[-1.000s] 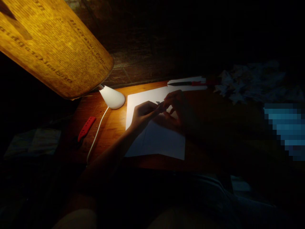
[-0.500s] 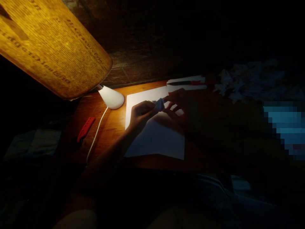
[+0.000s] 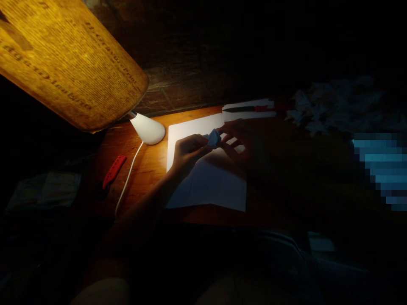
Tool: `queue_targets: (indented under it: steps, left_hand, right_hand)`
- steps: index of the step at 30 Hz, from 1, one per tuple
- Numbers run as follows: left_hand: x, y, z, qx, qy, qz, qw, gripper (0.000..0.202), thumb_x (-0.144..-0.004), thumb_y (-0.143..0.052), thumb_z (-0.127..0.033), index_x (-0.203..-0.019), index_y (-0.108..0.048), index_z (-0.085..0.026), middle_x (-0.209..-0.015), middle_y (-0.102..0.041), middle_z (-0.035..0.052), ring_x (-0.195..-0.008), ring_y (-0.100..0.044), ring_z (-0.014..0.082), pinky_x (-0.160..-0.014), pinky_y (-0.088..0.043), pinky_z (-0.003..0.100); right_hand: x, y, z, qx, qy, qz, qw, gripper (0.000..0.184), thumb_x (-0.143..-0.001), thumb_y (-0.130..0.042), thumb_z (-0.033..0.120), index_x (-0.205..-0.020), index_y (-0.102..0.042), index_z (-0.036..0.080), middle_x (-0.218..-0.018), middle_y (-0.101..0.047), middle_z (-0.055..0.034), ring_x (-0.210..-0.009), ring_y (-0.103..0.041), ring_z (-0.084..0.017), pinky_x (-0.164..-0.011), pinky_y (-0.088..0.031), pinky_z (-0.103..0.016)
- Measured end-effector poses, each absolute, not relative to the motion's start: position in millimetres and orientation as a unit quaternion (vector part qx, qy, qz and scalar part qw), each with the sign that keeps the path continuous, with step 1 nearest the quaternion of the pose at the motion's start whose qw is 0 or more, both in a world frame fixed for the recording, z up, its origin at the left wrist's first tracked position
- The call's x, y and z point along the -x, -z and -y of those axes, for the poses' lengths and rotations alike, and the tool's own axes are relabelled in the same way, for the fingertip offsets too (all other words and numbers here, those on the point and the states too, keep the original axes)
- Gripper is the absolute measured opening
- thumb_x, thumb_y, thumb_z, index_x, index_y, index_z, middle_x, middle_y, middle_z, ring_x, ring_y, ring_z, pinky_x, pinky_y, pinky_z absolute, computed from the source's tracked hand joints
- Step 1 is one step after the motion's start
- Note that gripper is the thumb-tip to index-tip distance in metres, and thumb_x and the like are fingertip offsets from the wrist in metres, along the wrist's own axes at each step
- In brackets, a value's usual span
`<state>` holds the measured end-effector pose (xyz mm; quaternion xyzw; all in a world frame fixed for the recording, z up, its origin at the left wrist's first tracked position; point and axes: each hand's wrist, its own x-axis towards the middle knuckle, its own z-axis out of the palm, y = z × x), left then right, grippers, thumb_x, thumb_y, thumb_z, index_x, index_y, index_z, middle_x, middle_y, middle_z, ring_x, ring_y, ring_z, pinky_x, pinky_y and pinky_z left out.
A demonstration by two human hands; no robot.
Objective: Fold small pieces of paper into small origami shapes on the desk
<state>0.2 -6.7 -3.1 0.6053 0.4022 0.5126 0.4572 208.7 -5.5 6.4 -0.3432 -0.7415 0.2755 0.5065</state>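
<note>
A small folded paper piece (image 3: 214, 137), bluish in the shade, is held above a sheet of white paper (image 3: 216, 186). My left hand (image 3: 190, 149) pinches its left side between thumb and fingers. From the right, my right hand (image 3: 237, 137) grips its edge with the fingertips; the back of that hand is in deep shadow. The sheet lies on the wooden table (image 3: 144, 182) and shows a crease. What the fold looks like on its far side is hidden.
At the left stands a lamp with a printed yellow shade (image 3: 76, 63), a white base (image 3: 149, 130) and a cord (image 3: 129, 182). Near it lies a red-handled folding knife (image 3: 114, 169). Behind the sheet, a dark blade (image 3: 240, 109) rests on papers. Many folded papers (image 3: 321, 106) are piled right.
The folded paper piece has turned slightly between my fingers and shows a broader, lighter face. Both hands stay in nearly the same place.
</note>
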Motion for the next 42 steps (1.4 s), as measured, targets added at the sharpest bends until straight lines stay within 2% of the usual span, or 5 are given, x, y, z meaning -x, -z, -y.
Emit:
queue_targets:
  steps: [24, 30, 36, 39, 42]
  left_hand:
    - [-2.1, 2.5, 9.3, -0.618, -0.515, -0.388, 0.449, 0.023, -0.078, -0.093, -0.035, -0.084, -0.078, -0.019, -0.084, -0.080, 0.0046, -0.079, -0.077, 0.0172, -0.074, -0.061, 0.029]
    - [-0.8, 3.6, 9.3, -0.615, -0.513, -0.403, 0.442, 0.022, -0.079, -0.092, -0.036, -0.083, -0.078, -0.019, -0.082, -0.080, 0.0041, -0.074, -0.075, 0.0155, -0.068, -0.059, 0.027]
    - [-1.1, 3.1, 9.3, -0.609, -0.519, -0.416, 0.432, 0.024, -0.077, -0.093, -0.036, -0.083, -0.077, -0.019, -0.078, -0.079, 0.0026, -0.068, -0.071, 0.0131, -0.062, -0.055, 0.025]
    - [-2.4, 2.1, 8.5, -0.592, -0.521, -0.413, 0.455, 0.026, -0.077, -0.093, -0.037, -0.082, -0.076, -0.019, -0.079, -0.079, 0.0030, -0.071, -0.074, 0.0143, -0.067, -0.058, 0.026]
    - [-3.1, 2.8, 7.0, -0.573, -0.520, -0.407, 0.485, 0.027, -0.077, -0.092, -0.039, -0.082, -0.075, -0.019, -0.079, -0.079, 0.0029, -0.073, -0.075, 0.0152, -0.071, -0.060, 0.028]
  right_hand:
    - [-211.7, 0.0, 0.9, 0.347, -0.238, 0.770, 0.480, 0.028, -0.094, -0.069, 0.032, -0.122, -0.068, 0.025, -0.119, -0.069, -0.0078, -0.085, -0.072, -0.019, -0.066, -0.064, -0.033]
    - [-214.4, -3.6, -0.3, 0.351, -0.249, 0.770, 0.471, 0.030, -0.094, -0.073, 0.043, -0.118, -0.068, 0.026, -0.118, -0.068, -0.0075, -0.086, -0.071, -0.020, -0.064, -0.062, -0.032]
    - [-209.0, -2.6, -1.8, 0.371, -0.329, 0.713, 0.497, 0.035, -0.084, -0.083, 0.048, -0.106, -0.068, 0.025, -0.114, -0.069, -0.0064, -0.081, -0.070, -0.018, -0.061, -0.057, -0.031]
    - [-207.2, -0.2, -7.4, 0.384, -0.427, 0.645, 0.504, 0.043, -0.079, -0.086, 0.049, -0.110, -0.067, 0.026, -0.118, -0.070, -0.0072, -0.085, -0.070, -0.019, -0.062, -0.056, -0.031]
    - [-207.1, 2.9, -13.7, 0.354, -0.558, 0.574, 0.483, 0.052, -0.074, -0.087, 0.050, -0.115, -0.066, 0.025, -0.101, -0.073, -0.0046, -0.077, -0.068, -0.018, -0.061, -0.054, -0.030]
